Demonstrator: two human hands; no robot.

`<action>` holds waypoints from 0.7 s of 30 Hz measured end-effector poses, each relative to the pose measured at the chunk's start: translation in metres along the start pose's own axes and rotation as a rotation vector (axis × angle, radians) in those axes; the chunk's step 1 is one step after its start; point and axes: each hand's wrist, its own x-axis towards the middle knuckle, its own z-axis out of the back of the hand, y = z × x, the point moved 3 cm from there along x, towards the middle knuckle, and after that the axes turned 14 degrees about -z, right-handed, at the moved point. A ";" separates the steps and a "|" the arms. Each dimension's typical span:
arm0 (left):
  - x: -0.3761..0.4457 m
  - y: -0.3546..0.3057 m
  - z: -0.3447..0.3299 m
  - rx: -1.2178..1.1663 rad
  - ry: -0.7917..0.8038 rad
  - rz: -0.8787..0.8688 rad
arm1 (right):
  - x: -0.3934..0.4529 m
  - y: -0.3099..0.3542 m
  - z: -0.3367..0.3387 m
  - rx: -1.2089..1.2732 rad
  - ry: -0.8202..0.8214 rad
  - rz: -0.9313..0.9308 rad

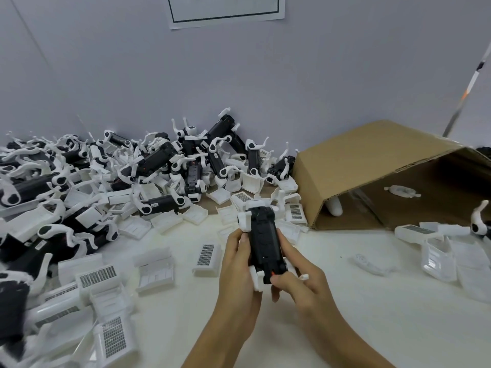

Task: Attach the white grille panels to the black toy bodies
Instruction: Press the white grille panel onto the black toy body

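Head view: both hands' fingers grip 1 black toy body (265,243), hiding its underside and white grille panel.

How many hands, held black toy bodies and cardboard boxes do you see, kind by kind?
Bare hands: 2, the left hand and the right hand
Black plastic toy body gripped by both: 1
Brown cardboard box on its side: 1
Total: 4
The heaped pieces are too tangled to count.

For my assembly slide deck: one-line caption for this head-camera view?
Both hands, left and right, grip a black toy body above a table strewn with white grille panels.
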 end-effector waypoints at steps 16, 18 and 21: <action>0.032 -0.011 0.075 1.231 -0.089 -0.263 | 0.015 -0.012 0.016 0.796 -0.167 -0.386; 0.032 -0.019 0.067 0.889 -0.142 -0.318 | 0.017 -0.015 0.016 0.733 -0.187 -0.399; 0.029 -0.025 0.050 0.448 -0.088 -0.303 | 0.019 -0.013 0.013 0.670 -0.134 -0.415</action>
